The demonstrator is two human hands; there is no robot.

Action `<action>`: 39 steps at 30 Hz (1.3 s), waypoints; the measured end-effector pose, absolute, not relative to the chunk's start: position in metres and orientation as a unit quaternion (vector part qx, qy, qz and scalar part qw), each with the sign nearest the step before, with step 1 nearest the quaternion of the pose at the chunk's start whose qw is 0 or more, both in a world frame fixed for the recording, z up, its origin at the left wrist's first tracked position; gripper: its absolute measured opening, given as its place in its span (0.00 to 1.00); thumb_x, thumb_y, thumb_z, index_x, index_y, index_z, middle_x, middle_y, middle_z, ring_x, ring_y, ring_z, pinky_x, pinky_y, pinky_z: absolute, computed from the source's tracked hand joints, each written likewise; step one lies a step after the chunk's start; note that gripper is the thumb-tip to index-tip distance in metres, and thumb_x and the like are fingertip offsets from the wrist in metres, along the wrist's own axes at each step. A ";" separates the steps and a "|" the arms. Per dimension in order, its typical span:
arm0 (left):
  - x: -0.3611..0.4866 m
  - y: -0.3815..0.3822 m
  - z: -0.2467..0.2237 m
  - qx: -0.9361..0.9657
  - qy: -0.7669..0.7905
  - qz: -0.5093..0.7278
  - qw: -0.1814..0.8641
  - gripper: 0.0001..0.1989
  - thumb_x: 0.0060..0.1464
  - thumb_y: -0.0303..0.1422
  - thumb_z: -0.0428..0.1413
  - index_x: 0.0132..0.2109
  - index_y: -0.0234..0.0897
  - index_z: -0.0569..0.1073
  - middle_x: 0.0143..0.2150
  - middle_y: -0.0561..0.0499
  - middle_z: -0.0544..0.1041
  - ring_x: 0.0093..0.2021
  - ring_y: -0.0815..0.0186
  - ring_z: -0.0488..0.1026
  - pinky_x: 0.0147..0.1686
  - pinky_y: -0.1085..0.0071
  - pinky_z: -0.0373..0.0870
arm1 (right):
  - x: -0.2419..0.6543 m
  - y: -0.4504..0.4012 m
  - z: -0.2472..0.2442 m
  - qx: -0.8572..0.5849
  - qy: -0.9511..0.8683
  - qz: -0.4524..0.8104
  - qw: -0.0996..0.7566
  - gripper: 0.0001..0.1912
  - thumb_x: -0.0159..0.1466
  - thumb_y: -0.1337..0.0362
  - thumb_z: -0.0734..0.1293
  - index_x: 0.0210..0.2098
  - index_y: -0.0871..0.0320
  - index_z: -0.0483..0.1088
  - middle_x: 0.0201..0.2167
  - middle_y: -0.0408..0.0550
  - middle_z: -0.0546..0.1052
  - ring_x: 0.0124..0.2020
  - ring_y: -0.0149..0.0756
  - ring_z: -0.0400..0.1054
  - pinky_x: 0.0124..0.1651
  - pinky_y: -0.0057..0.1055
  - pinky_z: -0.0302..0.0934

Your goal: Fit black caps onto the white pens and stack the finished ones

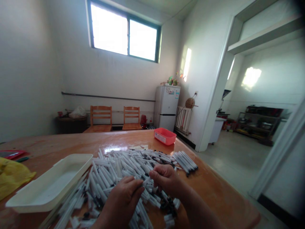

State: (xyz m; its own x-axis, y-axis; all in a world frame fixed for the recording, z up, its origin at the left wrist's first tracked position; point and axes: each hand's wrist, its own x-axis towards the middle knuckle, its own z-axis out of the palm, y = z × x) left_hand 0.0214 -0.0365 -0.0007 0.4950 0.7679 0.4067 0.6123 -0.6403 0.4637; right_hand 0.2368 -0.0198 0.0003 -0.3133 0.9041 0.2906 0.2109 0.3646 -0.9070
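Over a heap of clear and white pen parts [119, 165] on the table, my two hands work close together. My left hand [122, 198] is closed, thumb pressed against the fingers. My right hand [166, 179], just to its right and slightly farther off, is also closed in a pinch. A small whitish piece shows between the fingertips, but I cannot tell it from the heap behind. Small black parts [168, 206] and short clear caps [169, 220] lie below my right hand. Beyond it, pens with black ends [184, 161] lie side by side.
A cream tray [17, 203] sits left of the heap, beside a yellow bag [11, 175]. A pink plastic basket [165, 136] stands near the table's far edge. Two wooden chairs [101, 113] and a fridge [168, 101] are behind the table; a doorway opens at right.
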 end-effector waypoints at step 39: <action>0.014 -0.029 0.011 0.613 0.481 0.505 0.371 0.17 0.49 0.45 0.64 0.44 0.43 0.82 0.42 0.51 0.84 0.46 0.53 0.78 0.46 0.67 0.72 | 0.261 -0.036 0.004 -0.628 -0.772 0.092 0.035 0.11 0.52 0.60 0.68 0.32 0.55 0.80 0.31 0.51 0.81 0.30 0.39 0.71 0.27 0.28 0.47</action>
